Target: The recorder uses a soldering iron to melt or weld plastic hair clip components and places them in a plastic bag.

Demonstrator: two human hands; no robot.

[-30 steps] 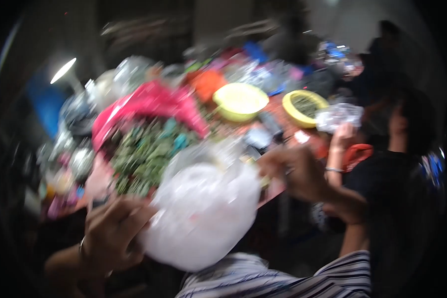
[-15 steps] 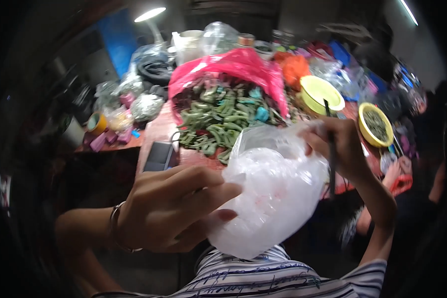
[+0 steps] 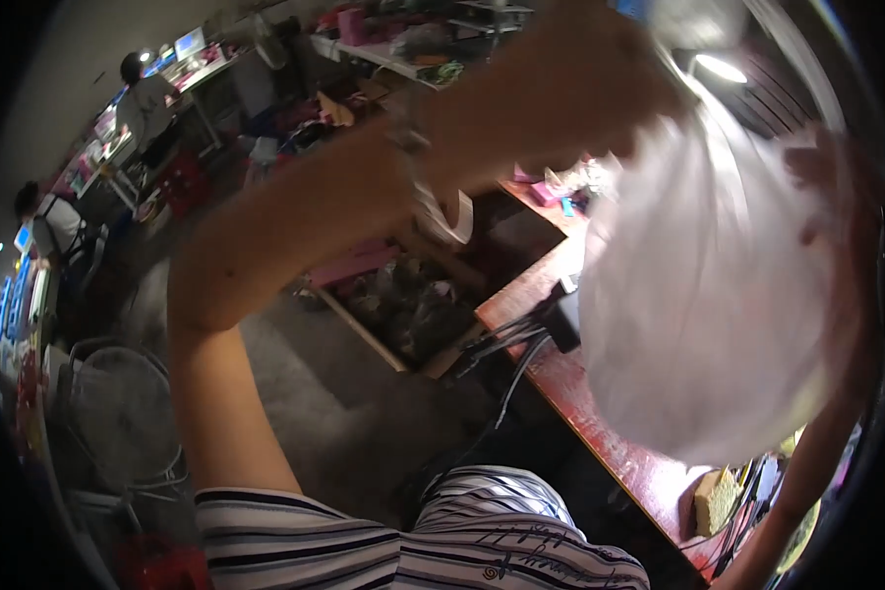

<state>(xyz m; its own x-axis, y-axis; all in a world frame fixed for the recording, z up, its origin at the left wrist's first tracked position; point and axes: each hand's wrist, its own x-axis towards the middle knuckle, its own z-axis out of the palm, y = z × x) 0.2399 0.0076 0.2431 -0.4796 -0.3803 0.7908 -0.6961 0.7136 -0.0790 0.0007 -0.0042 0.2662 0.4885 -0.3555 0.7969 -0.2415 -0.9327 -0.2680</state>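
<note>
A white, cloudy plastic bag (image 3: 708, 324) hangs full and rounded at the right of the view, raised close in front of me. My left hand (image 3: 624, 84) reaches across the top and grips the bag's gathered upper part; motion smears its fingers. A bracelet circles that wrist. On the bag's far right side, my right hand (image 3: 836, 192) holds its edge, with dark fingertips against the plastic. The contents cannot be made out. Behind the bag, most of the red worktable (image 3: 649, 472) is hidden.
A yellow sponge-like block (image 3: 718, 501) and cables lie on the table's near end. An open carton (image 3: 403, 315) with crumpled plastic stands on the floor. At left are a round stool (image 3: 128, 413) and people seated at lit workstations (image 3: 192, 59). A lamp (image 3: 723, 69) shines upper right.
The view has swung left, bringing the floor and other workstations in. Both hands have lifted the bag higher. The green pile and pink bag no longer show.
</note>
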